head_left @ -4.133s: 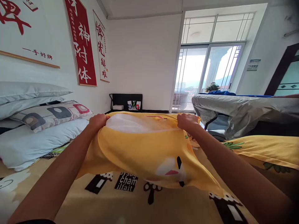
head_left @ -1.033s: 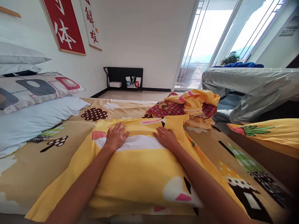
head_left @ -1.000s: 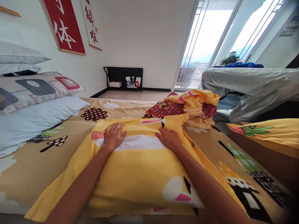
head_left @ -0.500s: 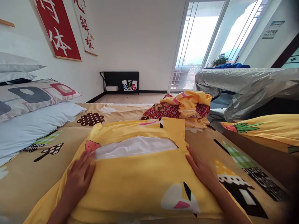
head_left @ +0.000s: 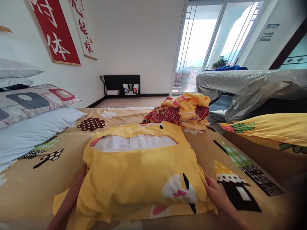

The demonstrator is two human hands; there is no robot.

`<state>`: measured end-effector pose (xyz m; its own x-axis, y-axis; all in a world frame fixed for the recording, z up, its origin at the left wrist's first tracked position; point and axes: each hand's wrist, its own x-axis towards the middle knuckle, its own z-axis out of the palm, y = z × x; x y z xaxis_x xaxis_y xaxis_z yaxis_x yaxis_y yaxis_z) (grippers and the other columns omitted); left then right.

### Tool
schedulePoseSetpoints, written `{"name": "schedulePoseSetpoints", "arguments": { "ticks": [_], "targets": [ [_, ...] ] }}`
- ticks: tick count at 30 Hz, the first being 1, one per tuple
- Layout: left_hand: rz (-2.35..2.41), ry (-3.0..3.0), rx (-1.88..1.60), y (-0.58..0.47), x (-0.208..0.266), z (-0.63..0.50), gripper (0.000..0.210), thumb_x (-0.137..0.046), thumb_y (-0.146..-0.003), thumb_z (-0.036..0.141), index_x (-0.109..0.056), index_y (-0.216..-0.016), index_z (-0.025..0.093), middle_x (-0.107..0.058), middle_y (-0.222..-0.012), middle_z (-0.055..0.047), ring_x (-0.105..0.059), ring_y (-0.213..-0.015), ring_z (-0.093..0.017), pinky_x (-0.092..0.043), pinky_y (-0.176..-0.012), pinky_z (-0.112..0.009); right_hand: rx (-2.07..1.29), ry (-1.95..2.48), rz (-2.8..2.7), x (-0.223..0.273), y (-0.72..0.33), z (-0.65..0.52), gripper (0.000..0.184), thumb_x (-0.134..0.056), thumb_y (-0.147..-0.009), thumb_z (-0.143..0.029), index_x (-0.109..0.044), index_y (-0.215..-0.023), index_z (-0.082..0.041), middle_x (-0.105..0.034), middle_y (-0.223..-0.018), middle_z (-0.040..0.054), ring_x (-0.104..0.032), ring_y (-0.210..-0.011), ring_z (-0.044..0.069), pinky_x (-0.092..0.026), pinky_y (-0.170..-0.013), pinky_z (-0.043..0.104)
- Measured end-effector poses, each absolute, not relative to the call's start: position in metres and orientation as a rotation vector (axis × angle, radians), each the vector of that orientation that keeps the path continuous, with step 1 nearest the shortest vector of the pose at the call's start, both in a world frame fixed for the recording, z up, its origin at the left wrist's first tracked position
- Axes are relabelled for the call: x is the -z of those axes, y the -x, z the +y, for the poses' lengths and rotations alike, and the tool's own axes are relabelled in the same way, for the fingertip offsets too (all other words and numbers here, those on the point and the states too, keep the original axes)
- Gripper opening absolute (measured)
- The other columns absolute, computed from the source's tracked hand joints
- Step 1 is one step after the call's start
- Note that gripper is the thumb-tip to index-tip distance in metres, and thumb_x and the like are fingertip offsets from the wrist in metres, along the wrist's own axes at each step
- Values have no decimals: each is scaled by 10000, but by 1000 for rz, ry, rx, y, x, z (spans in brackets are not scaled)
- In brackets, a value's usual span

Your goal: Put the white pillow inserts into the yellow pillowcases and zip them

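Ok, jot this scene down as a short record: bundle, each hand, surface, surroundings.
Bundle: yellow pillowcase, plumped, white filling showing through its opening
Left hand: at the bundle's left side, fingers hidden
Right hand: against the bundle's right side, grip unclear
Surface: beige printed sheet
Far side: bunched yellow and red-plaid cloth
Left: stacked pillows
Right: yellow fabric with leafy print

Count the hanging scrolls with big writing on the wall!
2. One is the red scroll, at upper left; the other is the white scroll, just right of it. Both run off the top. A wooden rod at the left edge may belong to another.
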<state>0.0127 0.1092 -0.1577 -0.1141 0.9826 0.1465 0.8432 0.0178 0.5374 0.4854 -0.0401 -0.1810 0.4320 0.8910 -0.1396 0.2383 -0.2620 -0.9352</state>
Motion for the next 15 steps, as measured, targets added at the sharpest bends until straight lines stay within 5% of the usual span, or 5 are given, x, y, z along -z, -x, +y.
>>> {"name": "schedulePoseSetpoints", "arguments": {
  "ticks": [6, 10, 15],
  "targets": [
    [2376, -1418, -997, 13, 131, 97, 442, -369, -761, 677, -519, -742, 262, -629, -594, 41, -627, -694, -248, -487, -567, -318, -766, 1815, -659, 159, -518, -54, 574, -645, -550, -636, -671, -953, -227, -734, -839, 94, -684, -753, 332, -563, -616, 390],
    [2440, -1556, -713, 37, 143, 98, 472, -374, -720, 730, -451, -666, 268, -572, -466, 31, -622, -582, -273, -500, -583, -377, -653, 1980, -829, 170, -529, -66, 469, -667, -466, -623, -680, -787, -280, -736, -882, 78, -669, -890, 347, -561, -727, 380],
    [2383, -1551, -354, 69, 166, 105, 569, -266, -594, 822, -520, -505, 321, -629, -470, 89, -685, -670, -290, -550, -733, -451, -1052, 2029, -772, 177, -521, -83, 456, -627, -471, -679, -666, -652, -263, -734, -798, 91, -681, -812, 363, -562, -671, 408]
  ]
}}
